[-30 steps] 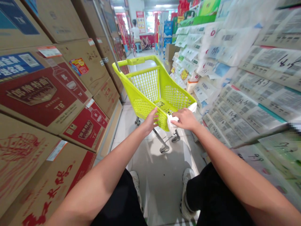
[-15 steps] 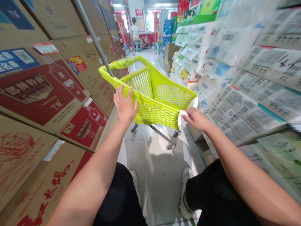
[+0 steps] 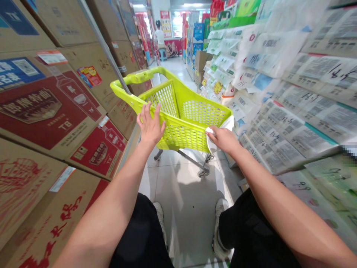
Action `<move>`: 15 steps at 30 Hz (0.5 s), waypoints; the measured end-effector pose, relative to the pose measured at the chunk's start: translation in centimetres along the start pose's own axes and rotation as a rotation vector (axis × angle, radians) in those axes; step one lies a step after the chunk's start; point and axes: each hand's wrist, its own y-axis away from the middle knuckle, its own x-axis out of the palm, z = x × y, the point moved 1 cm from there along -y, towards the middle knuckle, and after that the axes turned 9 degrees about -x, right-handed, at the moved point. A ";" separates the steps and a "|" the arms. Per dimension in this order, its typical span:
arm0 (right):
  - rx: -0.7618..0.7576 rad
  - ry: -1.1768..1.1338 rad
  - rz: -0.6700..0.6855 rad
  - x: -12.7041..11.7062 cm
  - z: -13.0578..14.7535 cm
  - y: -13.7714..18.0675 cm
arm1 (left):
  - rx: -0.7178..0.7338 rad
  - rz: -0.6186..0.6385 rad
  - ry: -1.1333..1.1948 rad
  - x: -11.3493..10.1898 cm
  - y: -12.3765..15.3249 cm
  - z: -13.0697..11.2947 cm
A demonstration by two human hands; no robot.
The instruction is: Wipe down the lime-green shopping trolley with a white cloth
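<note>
A lime-green plastic shopping cart (image 3: 188, 136) stands crosswise in front of me, with a slotted basket on metal legs and small wheels. My left hand (image 3: 150, 124) lies with spread fingers against the near side of the basket, below its rim, towards the handle end. At the other end, my right hand (image 3: 224, 139) is closed on a white cloth (image 3: 230, 123), pressing it to the rim near the corner. Part of the cloth hangs over the basket's end; it may be a paper wipe. Inside the basket I see only its slotted walls.
Stacked cardboard cartons (image 3: 36, 100) wall the left side, beside a slanting metal pole (image 3: 103, 42). Plastic-wrapped packs (image 3: 279, 123) with handwritten prices are piled along the right. Farther down the tiled aisle (image 3: 178, 69), a person (image 3: 160, 37) is near a blue stool (image 3: 163, 54).
My right hand has slid left along the basket rim with the white cloth. The cart has shifted slightly left, while my left hand sits a little farther right on its side.
</note>
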 end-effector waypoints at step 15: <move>-0.121 -0.270 -0.213 0.1 0.6 -0.8 | 0.045 0.045 -0.027 -0.3 -0.5 0.0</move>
